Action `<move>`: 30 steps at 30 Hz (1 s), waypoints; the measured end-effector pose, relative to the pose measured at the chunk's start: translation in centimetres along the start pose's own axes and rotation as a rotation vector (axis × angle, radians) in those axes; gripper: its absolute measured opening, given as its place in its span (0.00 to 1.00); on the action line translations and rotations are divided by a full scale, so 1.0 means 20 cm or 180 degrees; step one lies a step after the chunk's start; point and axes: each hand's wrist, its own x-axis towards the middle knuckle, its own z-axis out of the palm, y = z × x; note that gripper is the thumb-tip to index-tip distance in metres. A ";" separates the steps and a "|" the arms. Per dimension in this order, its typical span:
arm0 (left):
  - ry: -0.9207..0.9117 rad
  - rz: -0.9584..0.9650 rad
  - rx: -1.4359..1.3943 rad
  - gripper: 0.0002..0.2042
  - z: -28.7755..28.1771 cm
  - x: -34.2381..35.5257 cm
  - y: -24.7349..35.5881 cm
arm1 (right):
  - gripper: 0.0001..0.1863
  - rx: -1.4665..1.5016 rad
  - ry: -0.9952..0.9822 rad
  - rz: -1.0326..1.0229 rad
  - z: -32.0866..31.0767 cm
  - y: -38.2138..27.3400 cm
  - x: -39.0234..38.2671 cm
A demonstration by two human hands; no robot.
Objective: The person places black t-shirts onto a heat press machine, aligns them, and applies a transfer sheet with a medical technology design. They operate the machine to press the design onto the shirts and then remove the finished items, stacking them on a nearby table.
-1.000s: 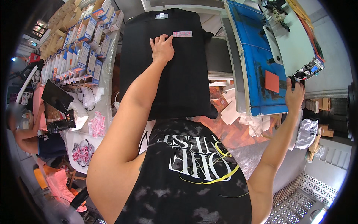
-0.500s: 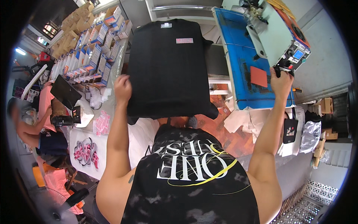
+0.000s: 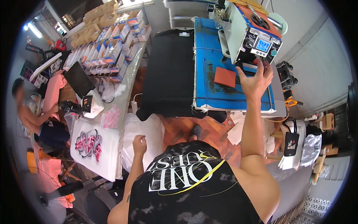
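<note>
My right hand (image 3: 257, 79) reaches up to the control box (image 3: 260, 46) of a heat press, fingers spread, fingertips just under its lit screen. A black handle lies beside the thumb; whether the hand touches it I cannot tell. My left hand (image 3: 139, 145) hangs low in front of me, its fingers loosely curled with nothing visible in them. Ahead, a black T-shirt (image 3: 167, 71) is spread flat, its right part hidden behind the press's blue board (image 3: 209, 99). A small reddish square pad (image 3: 225, 77) sits on that board.
At left, a long table (image 3: 128, 76) bears boxes (image 3: 108, 52), a laptop (image 3: 79, 79) and a white sheet with pink-and-grey prints (image 3: 88, 145). Another person (image 3: 31, 112) handles pink cloth beyond it. A fan (image 3: 43, 194) stands at lower left. Bags (image 3: 292, 134) hang at right.
My left hand has dropped from beside the shirt toward my body. My right hand has opened off the handle, near the screen. The blue board now overlaps the shirt's right side in view.
</note>
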 end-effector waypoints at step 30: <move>0.1386 -0.4014 -0.0089 0.14 0.30 -2.30 0.24 | 0.52 -0.0057 0.0083 -0.0417 0.27 -0.63 -0.05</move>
